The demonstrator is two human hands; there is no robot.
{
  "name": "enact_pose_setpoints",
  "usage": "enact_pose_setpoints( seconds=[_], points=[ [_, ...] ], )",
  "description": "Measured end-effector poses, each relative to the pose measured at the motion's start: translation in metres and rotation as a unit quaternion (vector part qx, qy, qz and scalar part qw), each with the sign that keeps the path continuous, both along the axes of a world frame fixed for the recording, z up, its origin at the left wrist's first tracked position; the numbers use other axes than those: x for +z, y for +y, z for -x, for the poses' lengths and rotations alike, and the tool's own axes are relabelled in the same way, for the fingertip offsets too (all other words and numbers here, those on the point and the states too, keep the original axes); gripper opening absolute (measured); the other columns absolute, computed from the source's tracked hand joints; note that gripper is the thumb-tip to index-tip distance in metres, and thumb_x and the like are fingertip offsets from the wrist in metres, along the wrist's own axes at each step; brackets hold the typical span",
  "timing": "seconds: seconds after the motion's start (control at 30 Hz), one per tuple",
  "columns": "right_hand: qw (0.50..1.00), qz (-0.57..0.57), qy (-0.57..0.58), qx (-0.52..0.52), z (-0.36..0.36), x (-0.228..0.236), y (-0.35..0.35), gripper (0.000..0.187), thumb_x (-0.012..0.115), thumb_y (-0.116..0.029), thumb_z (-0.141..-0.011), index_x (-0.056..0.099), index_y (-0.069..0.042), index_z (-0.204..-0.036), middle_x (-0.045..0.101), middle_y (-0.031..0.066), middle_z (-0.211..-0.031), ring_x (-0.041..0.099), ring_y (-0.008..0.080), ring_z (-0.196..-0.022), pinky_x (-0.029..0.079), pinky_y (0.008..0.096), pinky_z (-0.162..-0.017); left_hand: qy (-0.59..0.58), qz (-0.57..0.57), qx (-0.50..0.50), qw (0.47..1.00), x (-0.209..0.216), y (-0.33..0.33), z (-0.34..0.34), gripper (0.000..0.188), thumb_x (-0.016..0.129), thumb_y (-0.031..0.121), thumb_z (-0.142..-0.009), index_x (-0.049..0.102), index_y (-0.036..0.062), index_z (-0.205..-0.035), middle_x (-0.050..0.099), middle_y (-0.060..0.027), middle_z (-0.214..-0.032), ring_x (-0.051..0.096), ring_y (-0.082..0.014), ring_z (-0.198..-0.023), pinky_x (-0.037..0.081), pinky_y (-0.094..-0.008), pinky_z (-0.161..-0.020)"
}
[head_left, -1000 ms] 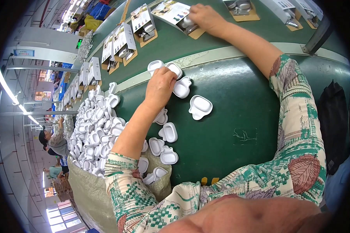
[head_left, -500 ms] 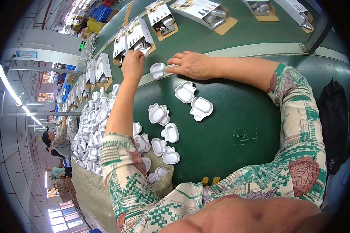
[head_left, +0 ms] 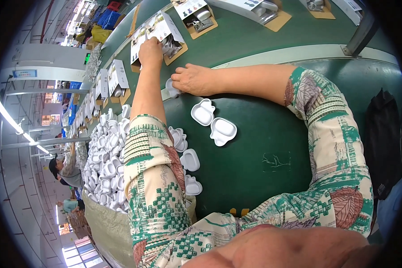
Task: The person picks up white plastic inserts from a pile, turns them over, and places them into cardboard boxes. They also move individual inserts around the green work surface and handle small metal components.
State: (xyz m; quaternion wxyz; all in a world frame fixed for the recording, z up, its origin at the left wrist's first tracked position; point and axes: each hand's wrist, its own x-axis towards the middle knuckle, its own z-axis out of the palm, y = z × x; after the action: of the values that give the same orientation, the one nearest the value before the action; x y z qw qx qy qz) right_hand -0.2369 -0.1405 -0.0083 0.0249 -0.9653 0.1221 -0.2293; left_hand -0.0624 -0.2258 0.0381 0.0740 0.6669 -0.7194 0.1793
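Observation:
My left hand (head_left: 151, 52) is closed at the mouth of a white printed box (head_left: 138, 50) on the far green belt. Its fingertips are hidden, so what they hold does not show. My right hand (head_left: 194, 81) rests with curled fingers over the right side of a small white plastic dish (head_left: 171, 88) on the light rail. Nearer me on the dark green worktop lie two similar dishes, one white dish (head_left: 203, 112) touching another white dish (head_left: 223, 131). Several more lie beside my left sleeve, including a rounded dish (head_left: 190, 160).
A large heap of white dishes (head_left: 105, 163) fills a pale woven sack (head_left: 96, 219) at my left. Open boxes with grey and white contents, such as one box (head_left: 194, 18), line the belt. A metal post (head_left: 364, 38) stands at far right; dark cloth (head_left: 384, 147) hangs below it.
My left hand has moved farther over the box, and the white piece seen in its fingers before is out of sight. My right hand has shifted left onto the dish. The view has moved slightly.

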Motion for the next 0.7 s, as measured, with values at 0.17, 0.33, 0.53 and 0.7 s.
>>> enact_pose_setpoints(
  seconds=[0.17,0.33,0.53,0.7],
  points=[
    [0.998,0.009,-0.062,-0.03,0.015,0.001,-0.005,0.01,0.055,-0.012,-0.076,0.059,-0.004,-0.081,0.053,0.0114,-0.098,0.052,0.025,-0.1,0.046,0.0385,-0.075,0.046,0.128,-0.035,0.99,-0.003,0.017,0.014,0.02,0.07,0.017,-0.075,0.058,0.0054,-0.087,0.062,-0.0126,-0.085,0.06,-0.0333,-0.083,0.049,-0.0443,-0.071],
    [0.955,0.169,-0.166,-0.177,0.061,0.009,-0.052,0.013,0.057,-0.018,-0.075,0.06,-0.006,-0.078,0.056,0.0083,-0.091,0.055,0.0245,-0.093,0.048,0.0357,-0.07,0.088,0.055,-0.112,0.988,0.005,0.098,-0.004,0.017,0.064,0.013,-0.078,0.058,0.0059,-0.093,0.059,-0.0138,-0.091,0.055,-0.034,-0.089,0.045,-0.0431,-0.076],
    [0.894,0.094,-0.062,-0.434,0.11,0.008,-0.124,0.017,0.058,-0.019,-0.077,0.064,-0.005,-0.084,0.059,0.0143,-0.091,0.056,0.0296,-0.094,0.046,0.0416,-0.075,0.155,-0.128,-0.099,0.975,0.007,0.256,-0.026,0.039,0.066,0.013,-0.077,0.053,0.0047,-0.113,0.05,-0.0181,-0.123,0.047,-0.0368,-0.113,0.04,-0.0418,-0.094],
    [0.851,0.077,-0.051,-0.518,0.137,0.009,-0.162,0.02,0.059,-0.017,-0.076,0.064,-0.004,-0.09,0.058,0.0141,-0.097,0.055,0.0305,-0.095,0.044,0.0443,-0.08,0.137,-0.263,-0.133,0.946,0.013,0.34,0.005,0.076,0.075,0.018,-0.068,0.039,0.0079,-0.135,0.024,-0.0215,-0.146,0.025,-0.0429,-0.134,0.03,-0.0519,-0.103]
  ],
)
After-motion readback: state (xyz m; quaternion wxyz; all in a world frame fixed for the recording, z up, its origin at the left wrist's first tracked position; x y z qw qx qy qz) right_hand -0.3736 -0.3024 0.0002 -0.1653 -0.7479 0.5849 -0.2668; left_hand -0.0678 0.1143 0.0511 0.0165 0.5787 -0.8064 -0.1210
